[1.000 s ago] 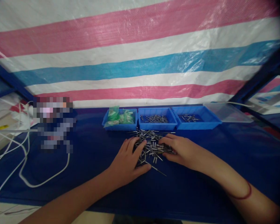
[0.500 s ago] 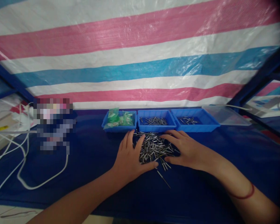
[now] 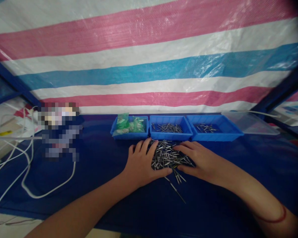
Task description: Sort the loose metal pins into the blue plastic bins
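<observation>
A loose pile of thin silvery metal pins (image 3: 165, 155) lies on the dark blue table (image 3: 144, 211). My left hand (image 3: 142, 163) rests at the pile's left edge, fingers spread and thumb reaching along its near side. On the right side, my right hand (image 3: 198, 160) curves around the pile with thumb and fingers apart. Neither hand has its fingers closed on a pin. One longer pin (image 3: 176, 190) lies apart, nearer to me. Behind the pile, the middle blue tray (image 3: 171, 136) and the right blue tray (image 3: 218, 137) hold similar pins.
The left blue tray (image 3: 131, 136) contains green plastic packets (image 3: 123, 122). Beside the right tray is a clear plastic lid (image 3: 253, 124). White cables (image 3: 39, 197) loop over the table's left side. A striped sheet (image 3: 149, 72) hangs behind.
The view has shifted slightly, so the trays and pile appear farther right. Both hands remain around the pile, still spread, with only slight finger movement.
</observation>
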Tool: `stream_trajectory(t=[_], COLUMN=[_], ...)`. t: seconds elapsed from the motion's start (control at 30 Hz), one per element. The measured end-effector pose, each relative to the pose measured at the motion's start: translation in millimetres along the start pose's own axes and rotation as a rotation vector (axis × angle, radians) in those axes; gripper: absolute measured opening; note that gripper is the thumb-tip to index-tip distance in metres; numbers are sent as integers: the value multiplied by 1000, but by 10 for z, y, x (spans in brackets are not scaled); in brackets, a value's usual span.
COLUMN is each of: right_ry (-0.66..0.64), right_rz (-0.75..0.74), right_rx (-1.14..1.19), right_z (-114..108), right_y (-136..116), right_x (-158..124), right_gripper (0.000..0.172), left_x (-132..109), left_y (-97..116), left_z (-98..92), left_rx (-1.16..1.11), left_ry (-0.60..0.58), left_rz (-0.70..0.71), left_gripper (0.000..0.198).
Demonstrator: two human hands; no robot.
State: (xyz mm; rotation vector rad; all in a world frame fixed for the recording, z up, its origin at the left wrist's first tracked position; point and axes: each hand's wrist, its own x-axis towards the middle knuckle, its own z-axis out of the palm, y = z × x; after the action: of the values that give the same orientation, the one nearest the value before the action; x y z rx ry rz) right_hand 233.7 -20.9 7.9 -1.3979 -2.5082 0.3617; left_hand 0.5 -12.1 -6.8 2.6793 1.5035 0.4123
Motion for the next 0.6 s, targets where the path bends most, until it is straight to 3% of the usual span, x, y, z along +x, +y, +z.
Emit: stream_trajectory(t=[0.27, 0.47, 0.53, 0.6], right_ry=[21, -7, -36, -81], right_rz=[-25, -23, -51, -59], right_rx=[-18, 46, 91, 125], right_z=[37, -48, -100, -128], right_y=[21, -35, -38, -28], right_x=[19, 51, 0, -77], right_gripper=[36, 26, 35, 60], left_x=[-15, -71, -74, -69], left_y=[52, 109, 92, 70], left_z=[10, 10, -12, -36], left_rx=[0, -121, -154, -175], left_ry=[-2, -36, -77, -131], left_rz=[15, 61, 113, 169], left_gripper=[86, 96, 102, 109])
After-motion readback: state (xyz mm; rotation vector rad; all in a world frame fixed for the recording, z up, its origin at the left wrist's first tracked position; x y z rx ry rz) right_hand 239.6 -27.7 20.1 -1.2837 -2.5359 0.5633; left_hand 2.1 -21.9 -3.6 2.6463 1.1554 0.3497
